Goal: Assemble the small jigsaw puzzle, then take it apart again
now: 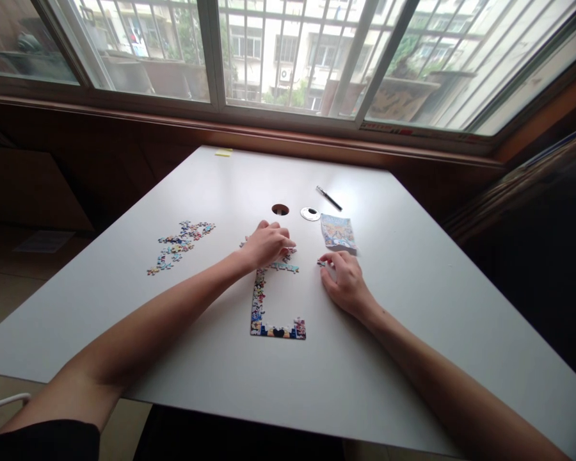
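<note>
The half-built puzzle (258, 298) is set near the middle of the smooth white tabletop (441, 282), well apart from the edges. Its left and bottom sides are joined, and white can be seen through its middle. With the puzzle as the clock's center, wide room is left for moving at four, six and eight o'clock.

At twelve o'clock, the puzzle's top is partly covered by the left hand (269, 243). Its fingers are bent, but whether anything is held cannot be told. Toward two o'clock, a small bumpy piece (320, 263) is pinched by the fingers of the right hand (344, 280).

Knobbly loose pieces (177, 243) are spread at ten o'clock. A round hole (280, 209) is seen at twelve, and a shiny round cover (309, 214), a thin pen (329, 198) and a creased paper picture (338, 232) toward one.
</note>
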Demonstrator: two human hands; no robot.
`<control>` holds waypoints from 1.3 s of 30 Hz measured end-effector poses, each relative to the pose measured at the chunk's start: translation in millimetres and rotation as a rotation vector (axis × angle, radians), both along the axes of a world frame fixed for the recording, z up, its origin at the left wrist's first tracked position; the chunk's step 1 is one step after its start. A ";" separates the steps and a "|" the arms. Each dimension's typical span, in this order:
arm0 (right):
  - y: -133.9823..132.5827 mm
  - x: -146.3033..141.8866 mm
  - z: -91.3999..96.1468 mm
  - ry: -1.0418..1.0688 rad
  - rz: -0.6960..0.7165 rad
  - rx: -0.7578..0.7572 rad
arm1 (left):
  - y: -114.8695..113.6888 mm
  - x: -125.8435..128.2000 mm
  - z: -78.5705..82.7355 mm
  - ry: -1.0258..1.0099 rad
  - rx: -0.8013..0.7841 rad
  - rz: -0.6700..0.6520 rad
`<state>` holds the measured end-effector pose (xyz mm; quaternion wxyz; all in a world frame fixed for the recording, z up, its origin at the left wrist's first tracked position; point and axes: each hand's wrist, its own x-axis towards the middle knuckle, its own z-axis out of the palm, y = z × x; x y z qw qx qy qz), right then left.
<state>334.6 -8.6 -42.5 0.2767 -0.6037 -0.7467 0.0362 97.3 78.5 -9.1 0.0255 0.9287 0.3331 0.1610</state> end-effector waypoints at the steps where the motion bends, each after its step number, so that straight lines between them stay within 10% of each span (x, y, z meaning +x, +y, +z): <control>1: -0.6 0.1 0.6 0.005 0.005 0.001 | 4.8 5.8 1.6 0.001 -0.027 -0.007; 7: -4.2 0.9 4.3 0.028 0.025 0.046 | 17.4 15.3 10.3 -0.071 -0.196 -0.042; 15: -32.2 -18.0 33.5 0.263 0.546 -0.217 | -71.2 -6.3 15.7 -0.393 -0.604 -0.065; 24: -38.6 -24.2 32.3 0.313 0.498 -0.394 | -98.2 -4.5 14.0 -0.415 -0.727 -0.026; 39: -44.3 -26.2 40.6 0.196 0.497 -0.464 | -182.8 -15.8 -9.2 -0.020 0.088 -0.236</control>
